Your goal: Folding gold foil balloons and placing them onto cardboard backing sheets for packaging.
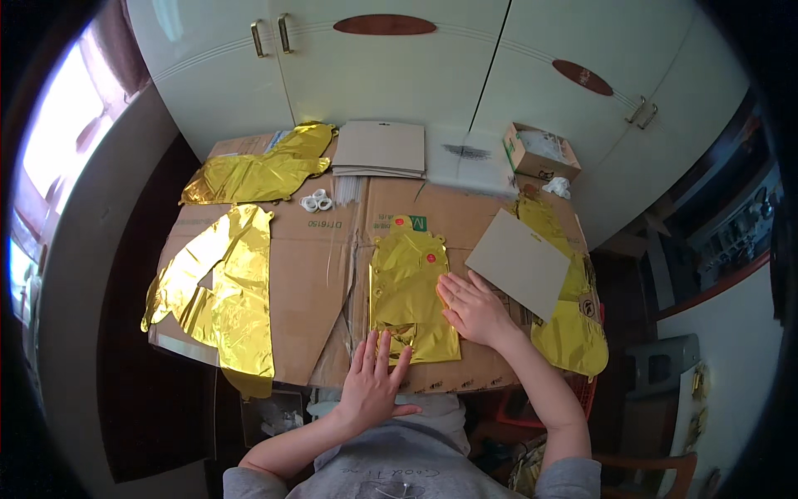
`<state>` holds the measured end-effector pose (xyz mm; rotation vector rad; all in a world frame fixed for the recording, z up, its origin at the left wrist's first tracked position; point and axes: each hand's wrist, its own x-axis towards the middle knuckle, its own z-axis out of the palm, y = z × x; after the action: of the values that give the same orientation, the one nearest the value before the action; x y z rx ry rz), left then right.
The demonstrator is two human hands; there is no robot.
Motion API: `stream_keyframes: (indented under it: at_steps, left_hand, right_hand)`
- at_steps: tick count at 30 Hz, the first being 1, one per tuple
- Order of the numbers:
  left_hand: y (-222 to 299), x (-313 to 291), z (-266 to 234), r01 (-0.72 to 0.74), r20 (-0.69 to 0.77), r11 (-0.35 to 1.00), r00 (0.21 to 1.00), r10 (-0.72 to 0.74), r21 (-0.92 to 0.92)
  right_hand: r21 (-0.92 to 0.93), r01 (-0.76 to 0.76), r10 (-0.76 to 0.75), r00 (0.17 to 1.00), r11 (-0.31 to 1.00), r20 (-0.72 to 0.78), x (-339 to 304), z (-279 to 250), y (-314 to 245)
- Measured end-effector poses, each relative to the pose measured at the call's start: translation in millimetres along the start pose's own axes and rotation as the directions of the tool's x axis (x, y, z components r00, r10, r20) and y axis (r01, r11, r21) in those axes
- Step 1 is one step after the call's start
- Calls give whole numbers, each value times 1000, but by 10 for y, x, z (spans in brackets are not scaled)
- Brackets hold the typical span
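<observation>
A folded gold foil balloon (409, 287) lies flat on the cardboard-covered table before me, with small tabs along its edges and two red dots near its upper end. My left hand (376, 384) rests at its lower left corner, fingers spread and reaching onto the foil. Along the right edge, my right hand (475, 308) lies with its fingers stretched out, the tips touching the foil. Neither hand grips anything. Right of that hand, a grey-beige card (519, 262) with a hang slot lies at a slant over more gold foil (573, 337).
Unfolded gold foil balloons (245, 283) lie at the left, with another gold balloon (266, 170) behind. White tape rolls (317, 200) sit near a stack of cards (379, 150). At the back right stands a small open box (542, 152). Cabinets (382, 75) border the table's far side.
</observation>
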<state>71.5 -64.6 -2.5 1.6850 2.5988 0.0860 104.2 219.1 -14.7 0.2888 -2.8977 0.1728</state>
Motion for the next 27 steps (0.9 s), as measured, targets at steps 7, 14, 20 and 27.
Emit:
stream_keyframes:
  at_steps: [7, 14, 20, 27]
  left_hand:
    - [96, -151, -40, -12, -3, 1000, 1000, 12, -14]
    - [231, -294, -211, -19, 22, 1000, 1000, 20, -11]
    - [225, 57, -36, -239, -61, 968, 970, 235, -70]
    - [190, 126, 1, -223, -4, 975, 975, 223, -8]
  right_hand:
    - [79, -5, 5, 1000, 997, -1, -102, -55, -86]
    - [52, -27, 27, 1000, 998, -2, -322, -140, -371]
    - [75, -23, 24, 1000, 997, -19, -268, -155, -353]
    - [271, -107, 144, 982, 957, -123, -322, -138, -119]
